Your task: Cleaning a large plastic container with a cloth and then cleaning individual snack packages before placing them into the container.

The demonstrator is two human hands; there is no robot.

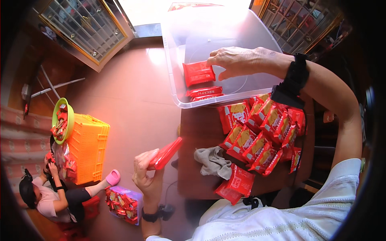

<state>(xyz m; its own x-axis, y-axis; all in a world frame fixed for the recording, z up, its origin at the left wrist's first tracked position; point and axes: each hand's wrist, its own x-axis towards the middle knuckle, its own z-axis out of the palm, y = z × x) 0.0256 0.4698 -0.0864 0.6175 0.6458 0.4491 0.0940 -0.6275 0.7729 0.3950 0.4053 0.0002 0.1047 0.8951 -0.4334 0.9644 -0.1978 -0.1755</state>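
Note:
My left hand (145,173) is raised left of the table, its fingers closed round the edge of a red biscuit packet (165,154). Over the clear plastic bin (175,94), my right hand (237,62) is open, thumb and fingers apart. Its fingertips touch or nearly touch the corner of another red biscuit packet (199,73) at the bin's left side. Below that packet, more red packets (205,92) lie along the bin's near wall. A pile of biscuit packets (257,136) with biscuit pictures covers the table in front of me.
A grey cloth (212,161) and red packets (237,182) lie near the edge of the brown table (197,188). On the left, a person (54,197) sits handling something red by a yellow crate (90,148), a green basin (70,120) and a purple-rimmed tub (138,205) of packets.

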